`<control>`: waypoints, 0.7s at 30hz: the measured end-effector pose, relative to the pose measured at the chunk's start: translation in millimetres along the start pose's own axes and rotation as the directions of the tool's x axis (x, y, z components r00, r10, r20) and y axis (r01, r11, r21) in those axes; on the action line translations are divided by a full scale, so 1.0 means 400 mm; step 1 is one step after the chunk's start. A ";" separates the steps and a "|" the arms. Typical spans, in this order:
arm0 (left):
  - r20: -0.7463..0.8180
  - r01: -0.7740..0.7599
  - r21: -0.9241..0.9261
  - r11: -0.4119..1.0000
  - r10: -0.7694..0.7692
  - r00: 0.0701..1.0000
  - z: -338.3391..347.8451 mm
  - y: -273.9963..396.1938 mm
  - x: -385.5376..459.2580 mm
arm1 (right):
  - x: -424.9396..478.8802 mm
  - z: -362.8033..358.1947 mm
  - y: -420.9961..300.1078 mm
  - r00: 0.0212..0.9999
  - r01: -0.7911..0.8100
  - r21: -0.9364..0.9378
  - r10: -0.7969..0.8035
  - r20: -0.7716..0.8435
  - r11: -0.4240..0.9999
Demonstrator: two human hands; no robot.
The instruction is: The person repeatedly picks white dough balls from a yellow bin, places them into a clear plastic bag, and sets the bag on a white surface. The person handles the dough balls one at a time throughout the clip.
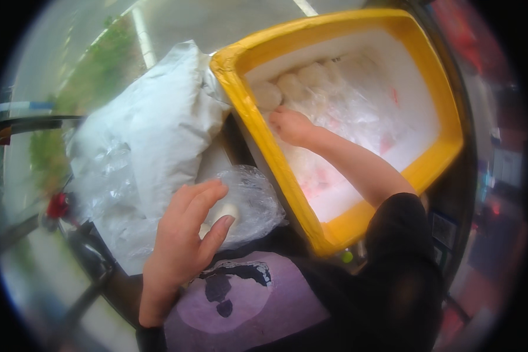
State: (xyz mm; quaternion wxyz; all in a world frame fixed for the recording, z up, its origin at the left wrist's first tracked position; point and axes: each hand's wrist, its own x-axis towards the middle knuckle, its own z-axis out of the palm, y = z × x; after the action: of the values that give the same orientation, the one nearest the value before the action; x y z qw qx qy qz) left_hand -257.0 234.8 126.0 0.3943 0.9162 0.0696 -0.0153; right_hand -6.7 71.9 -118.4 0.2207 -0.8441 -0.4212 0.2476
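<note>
My right hand [291, 126] reaches down into a white foam box whose rim [268, 180] is wrapped in yellow tape. Its fingers are curled at the lower edge of a pale round ball [267, 95]; whether they grip it is hidden. More pale round pieces [314, 75] lie along the far side, under or in clear plastic film [356, 110]. Outside the box, my left hand [189, 233] is spread, thumb apart from the fingers, above or beside a clear plastic bag [257, 207]. A small white rounded piece [227, 212] shows in that bag, between thumb and fingers.
A large whitish cloth or sheet cover [154, 119] lies bunched left of the box, with clear plastic [114, 171] over its near part. A dark frame or rail [44, 121] crosses at the left. Pavement and a green strip [110, 66] lie beyond.
</note>
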 end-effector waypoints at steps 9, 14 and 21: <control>-0.170 0.142 -0.275 0.951 -0.193 0.966 -0.051 -0.044 -0.040 | -0.135 -0.353 -0.124 0.945 -0.265 0.775 0.316 0.090 0.574; -0.252 -0.220 -0.278 0.935 0.150 0.956 0.005 0.040 0.073 | -0.296 -0.489 -0.319 0.983 -0.045 0.846 0.173 -0.057 0.531; -0.384 -0.514 -0.097 0.852 0.444 0.809 0.038 0.087 0.108 | -0.411 -0.442 -0.472 0.998 0.050 0.977 -0.054 -0.039 0.206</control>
State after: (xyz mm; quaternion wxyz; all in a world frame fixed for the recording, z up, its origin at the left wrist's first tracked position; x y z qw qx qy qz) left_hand -208.9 205.2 136.8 0.4547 0.8483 -0.0950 0.2542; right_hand -99.4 11.5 167.3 0.7100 -0.5020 -0.2000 0.4515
